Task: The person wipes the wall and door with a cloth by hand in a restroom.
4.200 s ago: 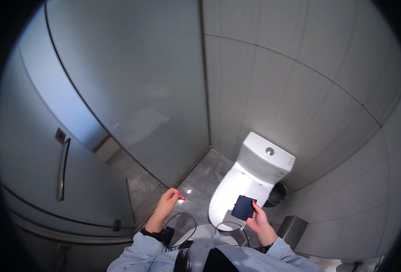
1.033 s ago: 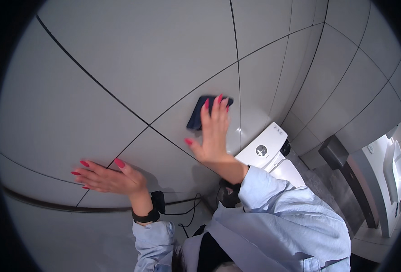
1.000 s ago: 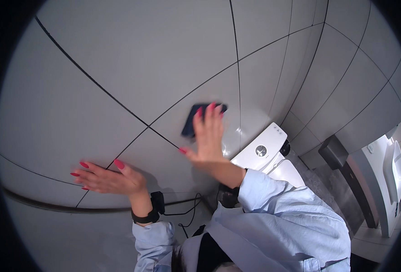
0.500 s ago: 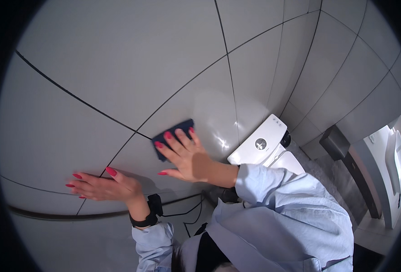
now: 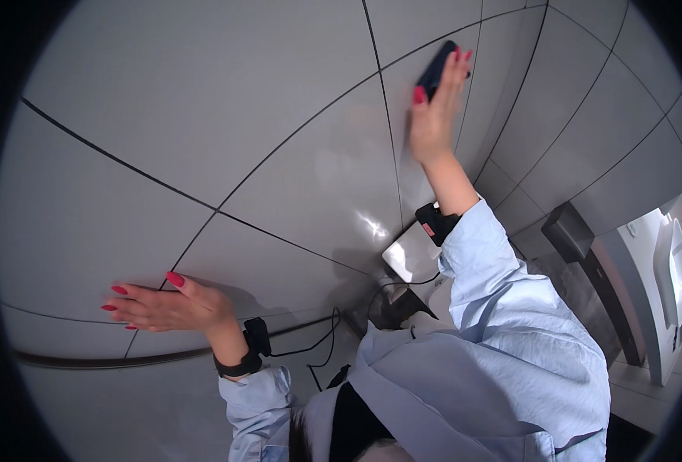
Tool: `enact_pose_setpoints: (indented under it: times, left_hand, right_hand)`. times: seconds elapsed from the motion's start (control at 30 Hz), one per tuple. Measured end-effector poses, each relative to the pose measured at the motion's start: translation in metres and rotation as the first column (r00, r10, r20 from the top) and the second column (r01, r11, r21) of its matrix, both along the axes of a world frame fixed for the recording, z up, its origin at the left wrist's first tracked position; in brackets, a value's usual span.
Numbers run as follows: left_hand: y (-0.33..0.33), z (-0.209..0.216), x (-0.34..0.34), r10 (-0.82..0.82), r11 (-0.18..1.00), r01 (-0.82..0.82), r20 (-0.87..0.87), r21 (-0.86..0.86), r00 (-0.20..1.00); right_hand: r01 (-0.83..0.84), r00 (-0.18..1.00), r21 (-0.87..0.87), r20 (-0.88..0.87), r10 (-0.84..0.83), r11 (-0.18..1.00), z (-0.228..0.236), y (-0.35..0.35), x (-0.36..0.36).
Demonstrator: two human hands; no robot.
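Note:
My right hand (image 5: 435, 123) reaches far up the light grey tiled wall (image 5: 302, 173), toward the corner. It holds a folded dark blue cloth (image 5: 436, 68) against the tiles, the fingers stretched along the cloth with the thumb on its near side. Part of the cloth is hidden behind the fingers. Low on the same wall, my left hand (image 5: 175, 309) lies open, fingers stretched out to the left, with nothing in it. Both wrists wear black bands with small devices on them.
Below my right forearm stands a white toilet (image 5: 412, 254), partly hidden by the sleeve. A dark box (image 5: 568, 232) is on the right-hand wall, with a white washbasin (image 5: 670, 273) beyond it. Thin black cables (image 5: 331, 339) hang near my left wrist. A dark trim strip (image 5: 117, 362) runs along the wall.
My right hand has carried the cloth up and to the right across the wall, from the middle to near the corner. My left hand has stayed nearly in place.

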State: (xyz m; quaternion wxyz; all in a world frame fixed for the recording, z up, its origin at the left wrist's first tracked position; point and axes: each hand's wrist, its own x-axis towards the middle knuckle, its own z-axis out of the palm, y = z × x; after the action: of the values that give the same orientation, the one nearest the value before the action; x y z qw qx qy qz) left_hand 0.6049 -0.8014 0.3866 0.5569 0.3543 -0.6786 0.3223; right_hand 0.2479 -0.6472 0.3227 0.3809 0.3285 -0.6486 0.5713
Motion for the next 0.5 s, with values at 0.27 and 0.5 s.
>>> enact_pose_setpoints:
  times: [0.27,0.5]
  left_hand:
    - [-0.006,-0.004,0.004,0.004,0.999,-0.002,0.045,-0.042,0.999]
    - [-0.004,-0.001,0.005,0.027,0.999,-0.027,0.001,-0.021,1.000]
  right_hand:
    - [-0.093,0.911,-0.171,0.383,0.153,0.981,0.004,-0.039,0.112]
    - [-0.366,0.912,0.274,-0.085,0.401,0.889,-0.016,-0.077,0.268]
